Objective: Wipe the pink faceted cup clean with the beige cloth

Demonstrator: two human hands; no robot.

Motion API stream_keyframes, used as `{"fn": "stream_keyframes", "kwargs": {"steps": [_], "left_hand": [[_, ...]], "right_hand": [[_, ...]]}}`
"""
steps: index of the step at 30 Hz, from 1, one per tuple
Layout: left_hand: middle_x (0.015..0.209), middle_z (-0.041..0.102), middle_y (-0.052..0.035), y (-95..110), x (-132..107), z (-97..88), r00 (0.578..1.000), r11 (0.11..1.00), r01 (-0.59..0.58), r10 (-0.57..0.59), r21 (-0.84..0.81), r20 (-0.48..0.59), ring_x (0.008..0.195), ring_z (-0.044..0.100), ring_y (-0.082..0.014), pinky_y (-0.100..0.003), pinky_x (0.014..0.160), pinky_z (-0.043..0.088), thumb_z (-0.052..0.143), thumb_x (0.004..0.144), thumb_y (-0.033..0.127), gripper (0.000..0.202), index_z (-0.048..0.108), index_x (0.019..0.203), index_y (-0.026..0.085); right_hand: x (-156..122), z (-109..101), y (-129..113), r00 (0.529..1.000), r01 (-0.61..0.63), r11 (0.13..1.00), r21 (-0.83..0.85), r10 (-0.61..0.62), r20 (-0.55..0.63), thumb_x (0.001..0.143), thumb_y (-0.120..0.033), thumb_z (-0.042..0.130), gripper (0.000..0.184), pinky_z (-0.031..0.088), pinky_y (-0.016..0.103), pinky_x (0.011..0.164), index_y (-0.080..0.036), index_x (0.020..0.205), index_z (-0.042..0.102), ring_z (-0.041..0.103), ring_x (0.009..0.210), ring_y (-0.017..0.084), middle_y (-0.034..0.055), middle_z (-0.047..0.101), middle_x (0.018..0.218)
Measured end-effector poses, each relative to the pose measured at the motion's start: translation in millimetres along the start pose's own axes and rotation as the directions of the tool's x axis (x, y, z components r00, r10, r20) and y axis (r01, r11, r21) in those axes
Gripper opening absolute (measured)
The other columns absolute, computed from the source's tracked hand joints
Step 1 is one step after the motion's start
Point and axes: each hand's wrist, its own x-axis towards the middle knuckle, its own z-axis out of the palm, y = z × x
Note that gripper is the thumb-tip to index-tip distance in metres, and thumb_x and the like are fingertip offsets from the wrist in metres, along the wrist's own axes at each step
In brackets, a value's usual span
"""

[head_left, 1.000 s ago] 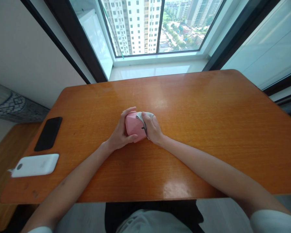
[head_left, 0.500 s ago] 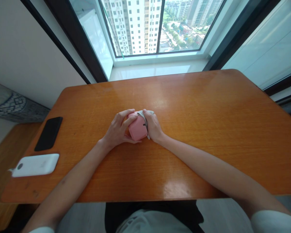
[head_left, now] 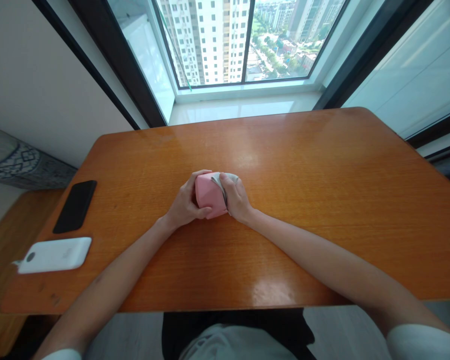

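One wide window fills the top of our view and looks down on tower blocks and trees far below. Beneath it an orange-brown wooden tabletop spans almost the whole frame, glossy with reflected daylight. Two bare forearms reach in from the bottom edge and meet near its middle. Well apart from them, at the tabletop's left end, lie a white power bank and, just beyond it, a black phone face down or dark. We see the left hand and the right hand brought together, both closed around a small pink faceted object held just above or on the wood; we cannot tell whether it touches. The left hand cups its left side, fingers curled over the far edge and thumb along the near one. The right hand presses a grey cloth against its right side and top, the cloth bunched under the fingers. Half a second ago the left fingers lay spread across the top of the pink object and hid much of it; now they have slid back to the side, so two flat pink faces show. We judge that the object is being turned between grips while the cloth stays against it.
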Motion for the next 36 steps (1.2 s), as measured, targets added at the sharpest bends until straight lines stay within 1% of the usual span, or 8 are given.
{"fn": "stream_keyframes", "kwargs": {"steps": [4,8,14,21,26,29,32,36], "left_hand": [[0.15,0.069,-0.0175,-5.1,-2.7,1.0,0.998,0.995,-0.058,0.06,0.079,-0.013,0.123,0.075,-0.0332,-0.049,0.106,0.064,0.08,0.086,0.089,0.108,0.049,0.167,0.024],[0.167,0.056,-0.0202,-10.0,-4.6,-2.7,0.97,0.943,-0.231,0.244,0.239,-0.024,0.149,0.064,-0.0422,-0.062,0.123,0.056,0.083,0.077,0.096,0.125,0.039,0.175,0.03],[0.172,0.054,-0.0228,-6.2,-5.6,-11.0,0.941,0.815,-0.325,0.331,0.48,0.075,0.152,0.064,-0.0464,-0.064,0.124,0.058,0.098,0.072,0.082,0.135,0.034,0.179,0.032],[0.153,0.068,-0.0181,5.5,0.2,-5.1,0.948,0.87,-0.286,0.318,0.401,-0.013,0.139,0.072,-0.0418,-0.058,0.119,0.063,0.096,0.072,0.083,0.121,0.05,0.169,0.028],[0.141,0.075,-0.0168,4.0,-1.0,1.5,0.997,0.996,-0.059,0.062,0.071,-0.047,0.117,0.079,-0.0333,-0.047,0.101,0.066,0.072,0.091,0.092,0.098,0.059,0.158,0.022],[0.145,0.073,-0.0196,1.8,-4.1,4.3,0.999,0.998,0.033,-0.034,-0.048,-0.014,0.121,0.077,-0.0335,-0.047,0.103,0.064,0.062,0.096,0.095,0.097,0.061,0.155,0.019],[0.155,0.067,-0.0213,-0.8,-6.3,4.4,0.999,1.0,0.0,-0.001,-0.009,-0.036,0.131,0.073,-0.0355,-0.051,0.112,0.061,0.065,0.094,0.095,0.103,0.052,0.165,0.022],[0.165,0.058,-0.0206,-6.5,-5.8,-2.1,0.974,0.956,-0.199,0.216,0.217,-0.06,0.147,0.065,-0.0413,-0.061,0.123,0.056,0.075,0.085,0.096,0.114,0.044,0.172,0.029]], "right_hand": [[0.3,-0.2,-0.6,1.0,-0.001,1.0,-0.008,0.001,0.006,0.1,-0.078,0.066,0.065,0.029,0.031,0.056,-0.024,0.068,0.052,0.038,0.059,0.012,-0.0038,0.043,0.064],[1.6,0.0,-0.7,1.0,-0.015,1.0,0.008,0.015,0.014,0.101,-0.08,0.063,0.064,0.032,0.031,0.058,-0.024,0.07,0.055,0.039,0.062,0.013,-0.0033,0.045,0.066],[3.2,0.7,0.8,0.998,-0.053,0.997,0.061,0.052,0.029,0.102,-0.077,0.061,0.061,0.038,0.031,0.06,-0.022,0.078,0.065,0.046,0.064,0.014,-0.0012,0.054,0.071],[1.7,0.8,-1.3,1.0,-0.003,0.999,0.034,0.003,0.002,0.101,-0.077,0.065,0.062,0.035,0.03,0.058,-0.023,0.072,0.056,0.042,0.064,0.013,-0.0022,0.048,0.069],[-2.4,0.8,-1.8,0.996,0.036,0.999,0.012,-0.036,0.078,0.103,-0.079,0.061,0.064,0.035,0.03,0.058,-0.023,0.073,0.057,0.041,0.062,0.013,-0.0032,0.048,0.066],[-3.7,0.5,-0.8,0.995,0.016,1.0,-0.022,-0.014,0.098,0.103,-0.083,0.059,0.067,0.035,0.03,0.057,-0.023,0.071,0.057,0.041,0.06,0.012,-0.0033,0.049,0.064],[-3.7,0.3,-0.8,0.995,0.015,1.0,-0.015,-0.014,0.101,0.103,-0.082,0.06,0.067,0.034,0.029,0.057,-0.023,0.07,0.056,0.04,0.06,0.012,-0.0036,0.048,0.064],[-1.6,0.7,-1.8,0.997,0.012,1.0,0.021,-0.014,0.071,0.102,-0.079,0.063,0.065,0.033,0.029,0.057,-0.024,0.07,0.053,0.04,0.061,0.012,-0.0041,0.046,0.065]]}}
